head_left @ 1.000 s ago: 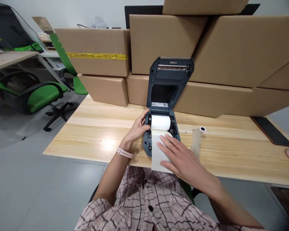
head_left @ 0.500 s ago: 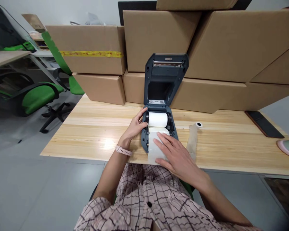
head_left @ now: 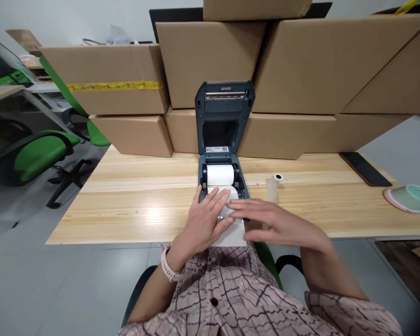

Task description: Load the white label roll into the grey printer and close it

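Observation:
A dark grey label printer point(head_left: 200, 163) stands on the table with its lid point(head_left: 225, 109) raised. Inside it sits a white label roll point(head_left: 220, 175), its paper strip point(head_left: 231, 237) running out over the front toward my lap. My left hand point(head_left: 207, 217) lies on the strip at the printer's front, palm down, fingers stretched out. Just right of it, my right hand point(head_left: 271, 221) hovers at the strip's right edge, fingers extended and slightly blurred; its fingertips come close to my left hand. The printer's front is mostly hidden under both hands.
Cardboard boxes point(head_left: 210, 65) are stacked behind the printer along the table point(head_left: 126, 200). To the right lie a small roll with a loose backing strip point(head_left: 272, 190), a dark phone-like slab point(head_left: 366, 169) and a green cup-like container point(head_left: 411, 198). A green chair point(head_left: 42, 156) stands left.
My left hand has moved from the printer's left side onto the paper strip. My right hand has lifted off the strip and shifted right. The camera view has shifted too.

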The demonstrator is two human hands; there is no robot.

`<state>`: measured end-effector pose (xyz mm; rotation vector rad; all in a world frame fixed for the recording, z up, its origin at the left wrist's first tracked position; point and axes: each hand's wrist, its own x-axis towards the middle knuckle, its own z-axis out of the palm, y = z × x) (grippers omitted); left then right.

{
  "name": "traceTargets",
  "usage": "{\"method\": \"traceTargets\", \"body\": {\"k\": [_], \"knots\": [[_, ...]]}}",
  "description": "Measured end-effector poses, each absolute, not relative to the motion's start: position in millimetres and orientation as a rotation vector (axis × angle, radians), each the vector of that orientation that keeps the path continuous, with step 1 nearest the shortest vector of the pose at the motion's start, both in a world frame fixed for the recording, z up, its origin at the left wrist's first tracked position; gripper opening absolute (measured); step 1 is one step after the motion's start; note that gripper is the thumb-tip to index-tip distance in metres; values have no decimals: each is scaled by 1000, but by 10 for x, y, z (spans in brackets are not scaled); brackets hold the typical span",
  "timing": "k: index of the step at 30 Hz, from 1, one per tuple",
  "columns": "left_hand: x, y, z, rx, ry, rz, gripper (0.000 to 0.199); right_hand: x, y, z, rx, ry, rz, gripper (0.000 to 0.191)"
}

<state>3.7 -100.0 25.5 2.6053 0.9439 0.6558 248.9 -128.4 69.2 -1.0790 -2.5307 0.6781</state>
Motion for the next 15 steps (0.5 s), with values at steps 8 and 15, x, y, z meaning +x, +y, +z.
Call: {"method": "traceTargets", "body": {"k": [8, 15], "knots": [[201, -960, 394, 2784, 1064, 479, 65, 2823, -844, 1088, -1315, -2006, 407, 32], [221, -1128, 227, 2845, 1050, 503, 77, 2907, -150, 1160, -1147, -1848, 209, 53]]}}
